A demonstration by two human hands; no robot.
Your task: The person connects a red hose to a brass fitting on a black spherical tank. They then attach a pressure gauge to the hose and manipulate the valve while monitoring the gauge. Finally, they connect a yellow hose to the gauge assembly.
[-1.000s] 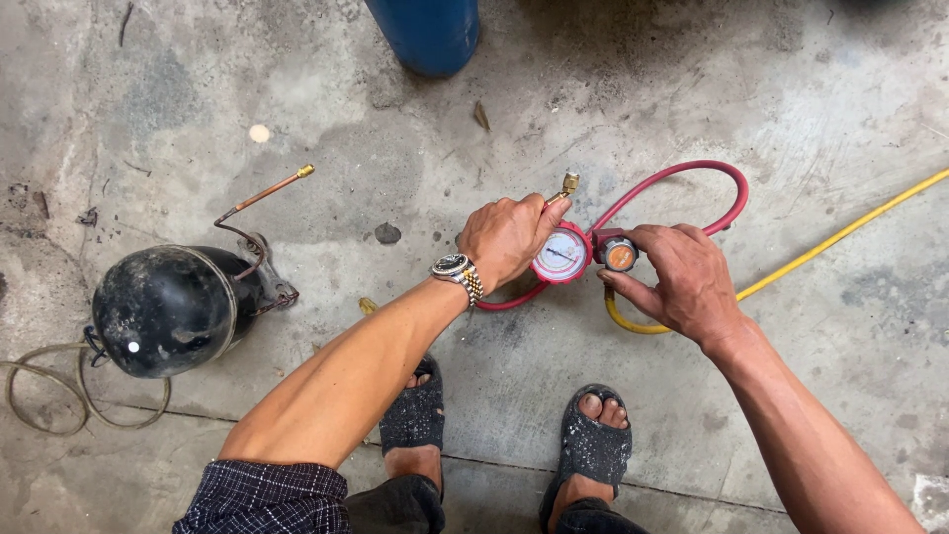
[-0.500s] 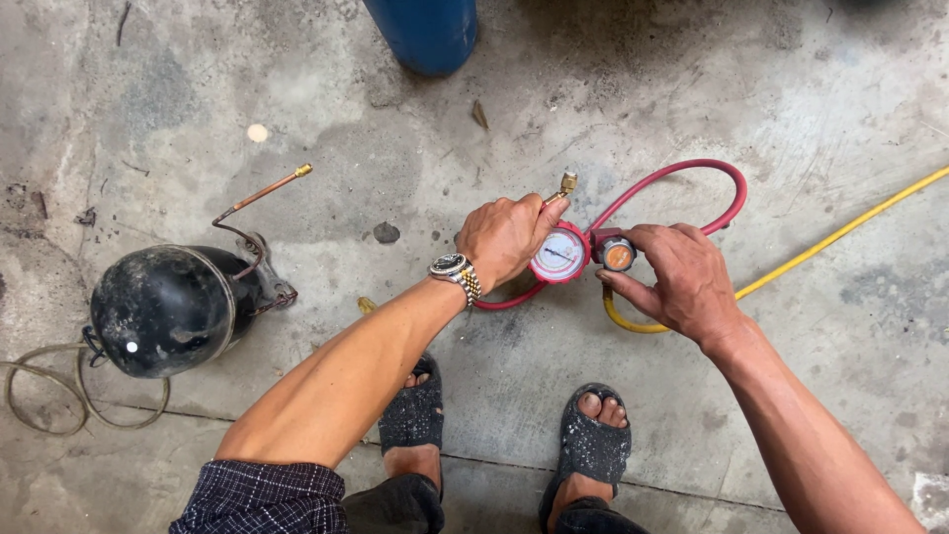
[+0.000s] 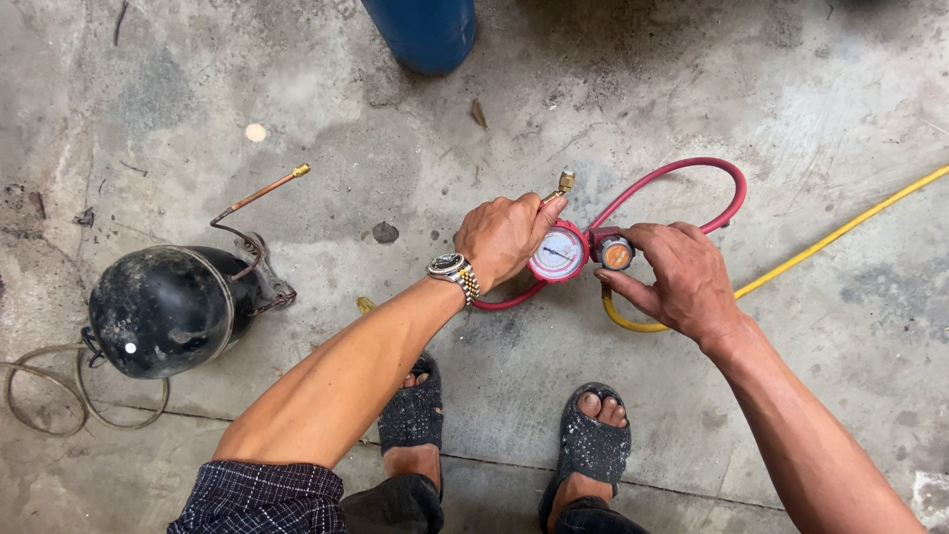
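I count one blue cylinder [image 3: 420,30] at the top edge, one black compressor [image 3: 163,309] on the concrete at left with one copper pipe [image 3: 259,193] rising from it, two hoses, red hose [image 3: 682,178] and yellow hose [image 3: 840,232], and one round gauge [image 3: 558,254] held low between both hands. My left hand [image 3: 504,237] is curled shut around the gauge's side; my right hand [image 3: 682,277] pinches the orange-faced knob [image 3: 616,254]. I judge this the valve-setting step; next calls for a slow, small turn while watching the needle.
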